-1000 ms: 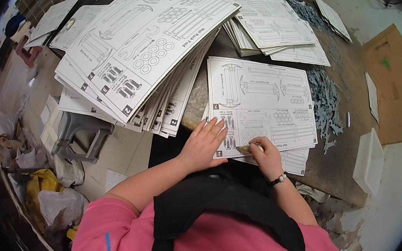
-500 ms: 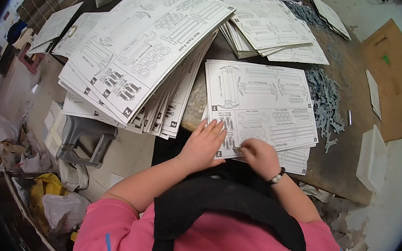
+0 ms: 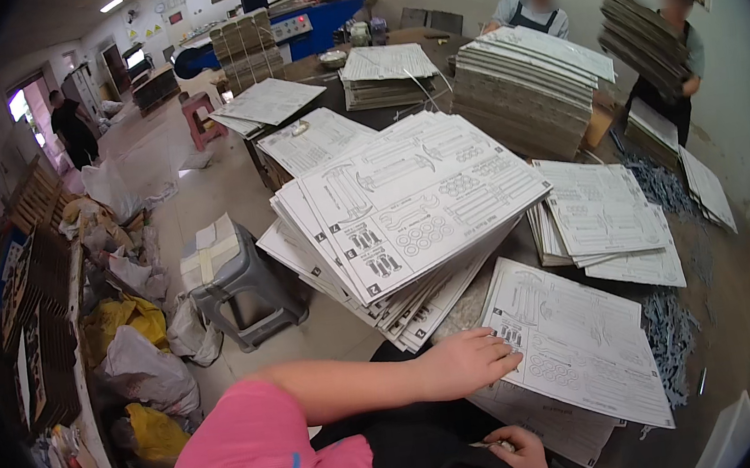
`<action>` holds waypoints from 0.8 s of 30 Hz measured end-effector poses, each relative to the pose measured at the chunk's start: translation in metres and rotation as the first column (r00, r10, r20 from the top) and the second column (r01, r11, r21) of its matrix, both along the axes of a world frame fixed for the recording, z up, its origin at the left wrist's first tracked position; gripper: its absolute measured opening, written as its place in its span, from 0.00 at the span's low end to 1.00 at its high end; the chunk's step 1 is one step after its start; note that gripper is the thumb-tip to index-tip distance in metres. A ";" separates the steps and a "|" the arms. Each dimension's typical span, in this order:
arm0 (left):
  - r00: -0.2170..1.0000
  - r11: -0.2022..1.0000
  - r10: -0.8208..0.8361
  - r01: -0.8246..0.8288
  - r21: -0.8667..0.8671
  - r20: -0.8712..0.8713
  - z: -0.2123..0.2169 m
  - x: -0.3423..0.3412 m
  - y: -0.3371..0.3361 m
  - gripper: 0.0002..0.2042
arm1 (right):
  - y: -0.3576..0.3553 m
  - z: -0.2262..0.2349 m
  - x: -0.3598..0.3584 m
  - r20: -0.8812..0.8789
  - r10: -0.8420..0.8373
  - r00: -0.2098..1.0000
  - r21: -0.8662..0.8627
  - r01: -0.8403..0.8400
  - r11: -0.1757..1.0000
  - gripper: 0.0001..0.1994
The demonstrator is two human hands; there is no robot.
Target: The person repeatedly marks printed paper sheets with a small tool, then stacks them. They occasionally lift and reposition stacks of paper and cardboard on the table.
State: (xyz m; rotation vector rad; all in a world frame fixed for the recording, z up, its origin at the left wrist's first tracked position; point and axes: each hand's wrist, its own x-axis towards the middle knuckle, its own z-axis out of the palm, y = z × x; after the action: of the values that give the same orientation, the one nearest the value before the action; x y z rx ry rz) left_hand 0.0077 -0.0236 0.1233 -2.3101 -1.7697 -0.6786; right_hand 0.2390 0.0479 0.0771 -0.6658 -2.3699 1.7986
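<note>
My left hand (image 3: pixel 471 363) rests with fingers stretched out on the left edge of a printed white board (image 3: pixel 580 331) covered with line drawings of hardware parts. Under it, another printed board (image 3: pixel 554 422) sticks out toward me. My right hand (image 3: pixel 518 451) is low by the black apron (image 3: pixel 418 451), its fingers curled closed; a small pale bit shows at them, too small to name. Just beyond my left hand rises a tall, uneven stack of similar boards (image 3: pixel 417 192). To the right is a smaller stack of boards (image 3: pixel 608 212).
Tangled grey scraps (image 3: pixel 669 339) lie along the table's right side, near a small metal cylinder (image 3: pixel 703 381). A grey stool (image 3: pixel 242 286) stands left of the table, with bags (image 3: pixel 141 371) beyond. Across the table are two people, one carrying a board stack (image 3: pixel 644 41).
The view has tilted up and left, bringing the far room in. My right hand has left the printed board and moved down to the apron; my left hand stays on the board.
</note>
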 end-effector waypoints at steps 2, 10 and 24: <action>0.994 0.997 -0.010 0.002 0.074 0.106 0.025 -0.003 -0.008 0.15 | 0.002 0.007 0.000 0.024 0.053 0.998 0.021 -0.054 0.998 0.10; 0.969 0.824 0.154 -0.234 0.515 0.194 0.116 -0.022 -0.049 0.22 | 0.006 -0.022 0.009 0.008 -0.020 1.000 -0.135 0.021 0.991 0.10; 0.866 0.863 0.497 -0.500 0.069 0.059 0.037 -0.087 -0.055 0.18 | 0.008 -0.035 -0.002 -0.038 0.009 0.999 -0.284 -0.019 0.959 0.15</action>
State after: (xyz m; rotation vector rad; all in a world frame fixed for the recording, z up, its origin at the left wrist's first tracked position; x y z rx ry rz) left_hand -0.0797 -0.0788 0.1607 -1.6741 -2.1841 -0.6832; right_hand 0.2373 0.0563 0.0418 -0.6386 -2.1172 2.1623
